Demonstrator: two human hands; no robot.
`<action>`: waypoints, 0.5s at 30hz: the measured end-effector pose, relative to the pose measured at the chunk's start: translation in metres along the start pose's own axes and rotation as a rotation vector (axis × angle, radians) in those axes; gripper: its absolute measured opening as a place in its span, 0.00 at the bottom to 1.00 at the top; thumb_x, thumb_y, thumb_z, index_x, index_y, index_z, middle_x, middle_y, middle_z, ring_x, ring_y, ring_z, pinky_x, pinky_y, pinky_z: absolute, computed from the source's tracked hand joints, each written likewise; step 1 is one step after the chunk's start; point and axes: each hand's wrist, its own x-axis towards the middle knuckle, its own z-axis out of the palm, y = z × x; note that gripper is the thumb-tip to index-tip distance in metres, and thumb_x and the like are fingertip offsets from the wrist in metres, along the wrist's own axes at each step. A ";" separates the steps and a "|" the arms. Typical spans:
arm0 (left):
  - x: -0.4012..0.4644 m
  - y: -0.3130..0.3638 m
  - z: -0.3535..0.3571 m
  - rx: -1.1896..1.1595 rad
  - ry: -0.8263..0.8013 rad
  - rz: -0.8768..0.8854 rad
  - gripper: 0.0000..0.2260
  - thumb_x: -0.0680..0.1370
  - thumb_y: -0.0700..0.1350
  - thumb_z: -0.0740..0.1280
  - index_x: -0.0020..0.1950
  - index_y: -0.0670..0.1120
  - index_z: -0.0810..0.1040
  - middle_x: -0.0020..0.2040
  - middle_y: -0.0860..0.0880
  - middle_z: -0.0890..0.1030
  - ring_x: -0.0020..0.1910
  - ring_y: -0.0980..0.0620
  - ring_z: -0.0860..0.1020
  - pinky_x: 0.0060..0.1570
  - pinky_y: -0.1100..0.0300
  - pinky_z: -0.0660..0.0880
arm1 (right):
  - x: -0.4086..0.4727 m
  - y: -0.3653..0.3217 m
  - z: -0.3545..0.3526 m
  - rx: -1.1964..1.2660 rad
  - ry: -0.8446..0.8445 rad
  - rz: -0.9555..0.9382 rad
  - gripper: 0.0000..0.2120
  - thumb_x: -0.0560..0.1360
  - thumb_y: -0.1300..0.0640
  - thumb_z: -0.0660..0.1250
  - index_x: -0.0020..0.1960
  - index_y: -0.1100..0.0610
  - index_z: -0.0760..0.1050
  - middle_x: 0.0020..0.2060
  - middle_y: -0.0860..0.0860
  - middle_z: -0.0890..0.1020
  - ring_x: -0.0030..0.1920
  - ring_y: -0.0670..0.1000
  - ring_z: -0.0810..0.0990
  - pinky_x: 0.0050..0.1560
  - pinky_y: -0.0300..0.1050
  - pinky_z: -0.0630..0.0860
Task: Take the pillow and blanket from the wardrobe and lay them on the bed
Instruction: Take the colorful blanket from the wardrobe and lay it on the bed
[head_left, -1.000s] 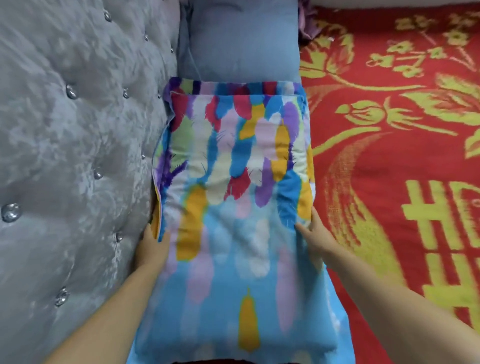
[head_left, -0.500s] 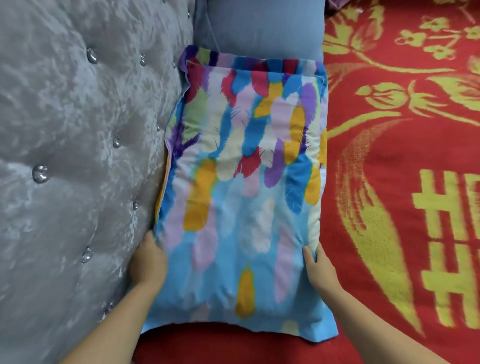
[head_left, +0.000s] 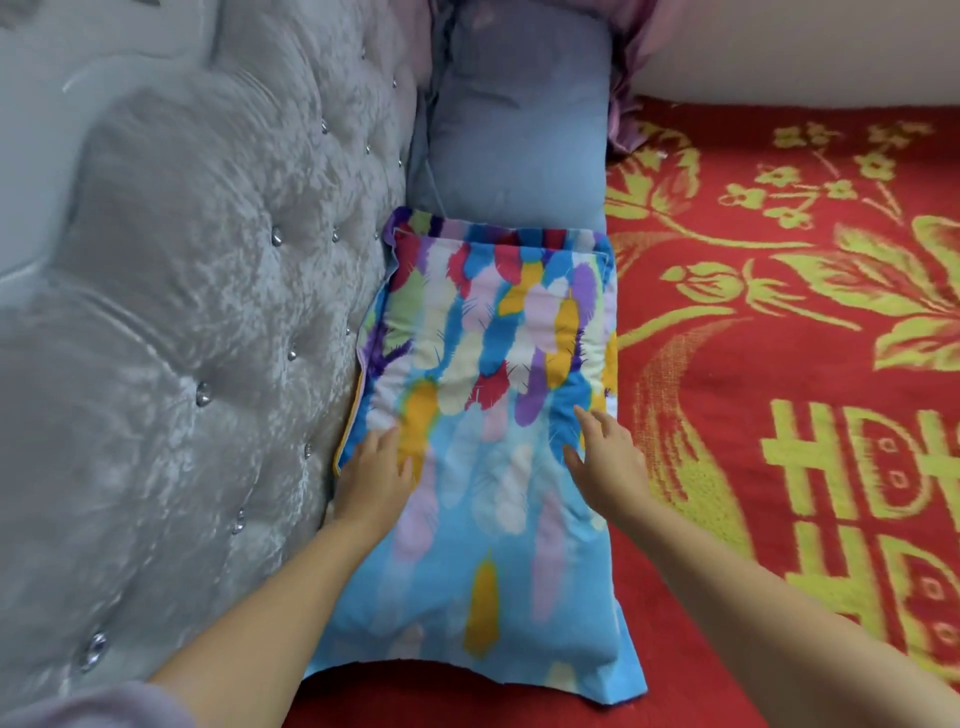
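The head view looks down on a pillow (head_left: 488, 447) in a bright feather-print case, blue at the near end with red, purple, yellow and white strokes toward the far end, lying flat on the bed (head_left: 779, 364). The bed is covered by a red spread with yellow floral and character patterns. The pillow's left edge runs along and touches the grey tufted headboard (head_left: 208, 322), which is studded with shiny buttons, and a strip of yellow lining shows at that edge. Its far end butts against, and slightly overlaps, a plain grey-blue pillow (head_left: 519, 135) that lies further along the headboard. A bit of pink-purple fabric (head_left: 631, 78) shows past that pillow's right corner. The left hand (head_left: 376, 478) lies palm down on the near-left part of the feather-print pillow, close to the headboard, its fingers (head_left: 387, 441) loosely spread and flat on the cloth, gripping nothing. The right hand (head_left: 610, 467) sits over the pillow's right side near its edge, fingers (head_left: 587, 423) apart and pointing away from the camera; whether the palm presses the cloth or hovers just above it cannot be told. Both forearms are bare, and a pale lilac sleeve (head_left: 88, 706) shows at the lower left corner. No blanket can be made out in this view apart from the bed's own spread.
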 end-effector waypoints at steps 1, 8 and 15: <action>0.003 0.016 -0.013 -0.045 0.049 0.075 0.16 0.78 0.42 0.62 0.66 0.40 0.72 0.62 0.39 0.75 0.62 0.40 0.73 0.61 0.48 0.71 | 0.002 -0.010 -0.014 -0.040 0.037 -0.064 0.27 0.79 0.49 0.59 0.75 0.50 0.56 0.74 0.53 0.60 0.73 0.56 0.61 0.68 0.55 0.64; 0.001 0.097 -0.092 -0.088 0.251 0.333 0.17 0.80 0.46 0.62 0.66 0.42 0.73 0.63 0.42 0.76 0.63 0.42 0.73 0.63 0.50 0.69 | -0.002 -0.061 -0.104 -0.222 0.236 -0.365 0.25 0.79 0.47 0.58 0.74 0.48 0.58 0.74 0.52 0.61 0.74 0.55 0.59 0.71 0.58 0.57; -0.027 0.164 -0.138 -0.050 0.382 0.416 0.17 0.80 0.48 0.61 0.65 0.42 0.74 0.61 0.41 0.77 0.60 0.41 0.75 0.59 0.48 0.72 | -0.029 -0.037 -0.186 -0.291 0.323 -0.413 0.26 0.79 0.45 0.56 0.75 0.46 0.55 0.75 0.51 0.59 0.75 0.54 0.55 0.73 0.59 0.54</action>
